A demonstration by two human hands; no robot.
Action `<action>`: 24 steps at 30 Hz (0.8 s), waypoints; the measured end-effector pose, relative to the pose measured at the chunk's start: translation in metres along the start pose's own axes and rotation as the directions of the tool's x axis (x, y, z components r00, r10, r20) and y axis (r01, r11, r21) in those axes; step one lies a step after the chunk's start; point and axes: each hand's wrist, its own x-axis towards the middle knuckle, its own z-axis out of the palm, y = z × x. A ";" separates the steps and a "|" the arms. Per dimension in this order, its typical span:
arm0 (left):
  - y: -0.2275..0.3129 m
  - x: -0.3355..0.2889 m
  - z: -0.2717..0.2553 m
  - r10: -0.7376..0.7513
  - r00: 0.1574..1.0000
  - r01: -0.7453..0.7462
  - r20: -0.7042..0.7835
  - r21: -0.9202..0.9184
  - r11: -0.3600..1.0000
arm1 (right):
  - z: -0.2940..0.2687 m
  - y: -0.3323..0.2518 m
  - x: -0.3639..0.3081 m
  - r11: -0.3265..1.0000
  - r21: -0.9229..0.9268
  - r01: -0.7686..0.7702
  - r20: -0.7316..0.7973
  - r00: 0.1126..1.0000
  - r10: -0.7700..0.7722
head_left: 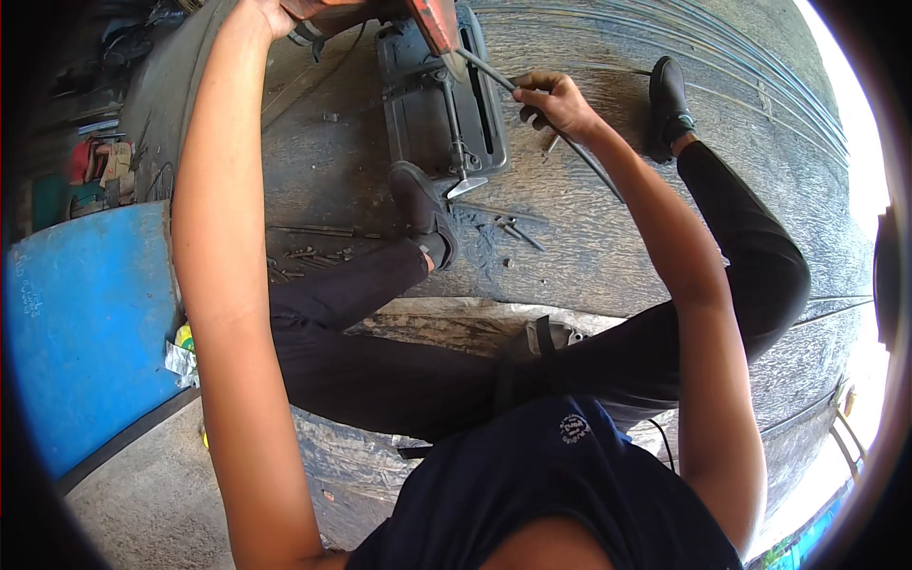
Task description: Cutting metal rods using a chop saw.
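My right hand [559, 104] is closed around a thin dark metal rod [595, 166]. The rod slants from the saw down to the right, past my forearm. Its far end meets the red guard [434, 24] of a cut-off saw, where a pale blade edge shows. Below the guard lies the saw's grey base [407, 133], with a clamp screw [450, 119] and a metal crank [467, 186]. At the top edge my left hand [275, 15] is beside a red part of the saw. Its fingers are cut off by the frame.
Short rod pieces [521, 234] and dark grit lie near my shoe [418, 199]. More cut pieces [318, 258] are at the left. Long rods [722, 43] stretch across the upper right. A blue panel [90, 332] stands at the left. A cable [323, 81] runs near the saw.
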 end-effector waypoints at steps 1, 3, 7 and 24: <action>0.000 0.002 -0.002 0.003 1.000 -0.003 0.011 -0.001 1.000 | 0.001 0.001 0.001 0.999 -0.046 0.000 -0.011 1.000 -0.001; 0.000 0.005 -0.005 0.004 0.999 -0.004 0.035 -0.004 1.000 | 0.001 0.002 0.002 0.991 -0.136 -0.005 -0.033 0.999 0.001; 0.001 0.005 -0.004 0.002 1.000 -0.002 0.029 0.006 1.000 | -0.005 0.001 -0.002 0.989 -0.119 -0.088 0.043 0.995 0.094; 0.003 -0.003 0.005 0.022 1.000 -0.023 0.015 0.044 0.999 | -0.023 -0.005 -0.003 0.972 -0.236 -0.021 -0.037 0.999 0.013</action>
